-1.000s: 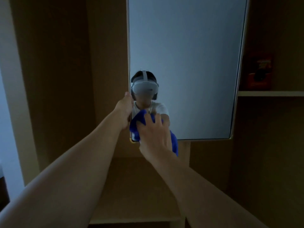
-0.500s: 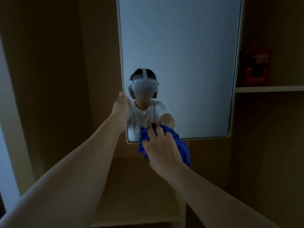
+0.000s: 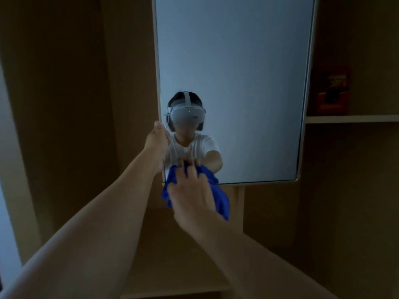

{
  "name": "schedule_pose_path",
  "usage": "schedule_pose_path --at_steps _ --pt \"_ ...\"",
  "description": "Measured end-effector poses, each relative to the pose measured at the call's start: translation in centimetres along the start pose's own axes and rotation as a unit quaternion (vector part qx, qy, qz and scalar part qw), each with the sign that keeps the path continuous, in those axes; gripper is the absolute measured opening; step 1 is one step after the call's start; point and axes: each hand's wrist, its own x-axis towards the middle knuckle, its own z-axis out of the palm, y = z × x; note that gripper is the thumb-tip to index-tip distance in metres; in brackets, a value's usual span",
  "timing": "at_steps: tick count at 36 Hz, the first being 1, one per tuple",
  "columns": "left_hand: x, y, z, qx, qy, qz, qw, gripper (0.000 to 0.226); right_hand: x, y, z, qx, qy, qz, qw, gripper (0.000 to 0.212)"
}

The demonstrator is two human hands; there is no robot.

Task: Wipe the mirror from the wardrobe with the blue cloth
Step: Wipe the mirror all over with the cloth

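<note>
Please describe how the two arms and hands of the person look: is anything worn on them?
Both forearms are bare up to the frame edge, with no sleeve in view. The left hand and the right hand wear no gloves, and no watch, ring or bracelet shows. The light is dim, so small details cannot be told.

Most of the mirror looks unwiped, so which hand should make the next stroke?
Probably the right hand: it already holds the blue cloth against the bottom edge of the mirror. The left hand grips the mirror's left edge, apparently steadying it.
</note>
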Motion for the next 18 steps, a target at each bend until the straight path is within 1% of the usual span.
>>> schedule_pose_path --at_steps 2,6,9,12,15,18 --pt "0.2 -0.2 -0.2 -0.014 -0.008 -0.006 1.000 0.049 0.3 -0.4 0.6 0.001 0.011 -0.002 1.000 0.036" --pt "0.2 -0.2 -0.3 -0.030 -0.008 -0.014 0.999 0.048 -0.9 1.5 1.6 0.008 0.026 0.012 1.000 0.034" --pt "0.2 -0.3 0.2 -0.032 0.016 -0.020 0.999 0.050 -1.9 3.7 2.1 0.010 0.020 0.032 0.999 0.037" --pt "0.5 -0.6 0.9 -0.018 0.055 0.002 0.998 0.051 -2.7 6.0 2.7 0.008 0.013 0.051 0.999 0.042" --pt "0.4 -0.5 1.3 -0.040 0.050 0.021 0.998 0.045 -3.5 7.7 3.2 -0.003 0.006 0.065 0.998 0.048" --pt "0.3 -0.6 1.3 -0.053 0.049 0.036 0.997 0.044 -4.2 9.0 3.8 -0.016 0.006 0.083 0.996 0.052"
